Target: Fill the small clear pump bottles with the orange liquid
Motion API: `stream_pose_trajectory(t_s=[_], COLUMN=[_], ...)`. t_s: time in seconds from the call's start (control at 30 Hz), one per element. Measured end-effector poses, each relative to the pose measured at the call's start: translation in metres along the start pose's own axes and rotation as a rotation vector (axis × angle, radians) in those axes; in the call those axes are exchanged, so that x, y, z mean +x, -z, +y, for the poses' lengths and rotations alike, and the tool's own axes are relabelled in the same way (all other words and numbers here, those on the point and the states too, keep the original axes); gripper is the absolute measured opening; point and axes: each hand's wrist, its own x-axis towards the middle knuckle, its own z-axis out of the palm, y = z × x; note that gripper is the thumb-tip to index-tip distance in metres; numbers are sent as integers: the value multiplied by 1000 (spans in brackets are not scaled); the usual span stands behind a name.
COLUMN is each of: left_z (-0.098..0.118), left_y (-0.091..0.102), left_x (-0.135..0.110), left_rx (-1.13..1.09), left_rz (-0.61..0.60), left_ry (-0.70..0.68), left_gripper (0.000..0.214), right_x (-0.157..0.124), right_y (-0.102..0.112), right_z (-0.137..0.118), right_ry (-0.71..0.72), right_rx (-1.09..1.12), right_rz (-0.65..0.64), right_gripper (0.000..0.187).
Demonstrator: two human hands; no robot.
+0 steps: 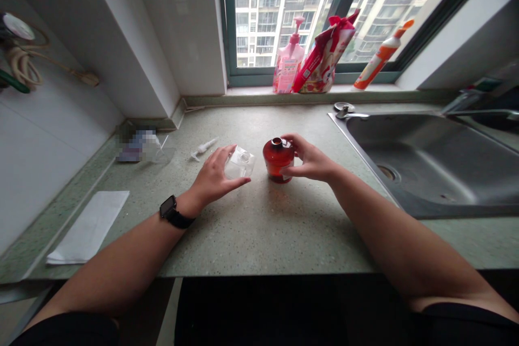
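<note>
Left hand (211,175) half-closed around a clear bottle (240,162), grip probably light; right hand (308,159) gripping a red bottle (278,161), neck open; both near the countertop's (259,238) middle, bottles just apart.

The person wears a black watch (169,209) with a square face and a thick black strap, and black sleeves (466,325) that stop high up on the arms, and the left hand (211,175) and right hand (310,159) are bare.
</note>
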Motion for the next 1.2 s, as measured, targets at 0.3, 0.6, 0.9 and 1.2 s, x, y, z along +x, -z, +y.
stream_pose_trajectory(t_s=[0.3, 0.6, 0.9, 1.2], left_z=[-4, -7, -18, -19], left_y=[-1, -4, -9, -9], left_x=[0, -1, -2, -2], left_rx=[-52, -67, -59, -12], left_rz=[-3, 5, 60, 112], left_ry=[55, 77, 37, 0], left_gripper=[90, 91, 93, 93], right_x=[4, 5, 3, 3], right_y=[13, 22, 17, -24], right_z=[13, 18, 16, 11], right_ry=[-48, -35, -90, -90], right_rx=[118, 164, 35, -92], right_rz=[-64, -49, -66, 215], right_gripper=[82, 82, 84, 87])
